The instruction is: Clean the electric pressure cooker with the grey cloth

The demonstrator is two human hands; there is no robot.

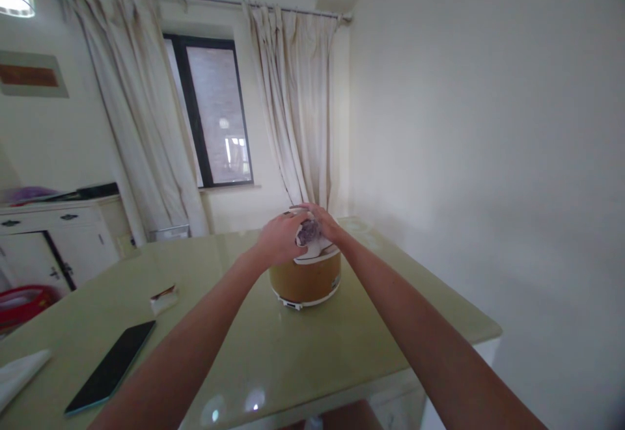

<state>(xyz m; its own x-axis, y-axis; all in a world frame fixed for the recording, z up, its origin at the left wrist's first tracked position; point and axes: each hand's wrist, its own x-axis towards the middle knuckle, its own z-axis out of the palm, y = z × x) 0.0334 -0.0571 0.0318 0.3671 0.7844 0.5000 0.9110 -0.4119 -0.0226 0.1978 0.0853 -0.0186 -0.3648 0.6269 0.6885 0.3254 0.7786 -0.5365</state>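
Observation:
A round tan drum-shaped container (303, 282) with a white base and a white upper rim stands on the pale green table (273, 352). Just above it, my left hand (282, 240) curls around a crumpled grey-and-white bundle (307, 232), its thumb on the near side. From the right, my right hand (323, 223) closes over the same bundle, with its fingers reaching across the top. What the bundle is made of cannot be made out. Both hands partly hide the container's top and the white part under the bundle.
On the table's left lie a black tablet or phone (113, 366), a small white packet (165, 298) and a white flat item (19, 375). A white cabinet (83, 235) and a red basin (29, 303) stand beyond. A wall (488, 157) runs along the right.

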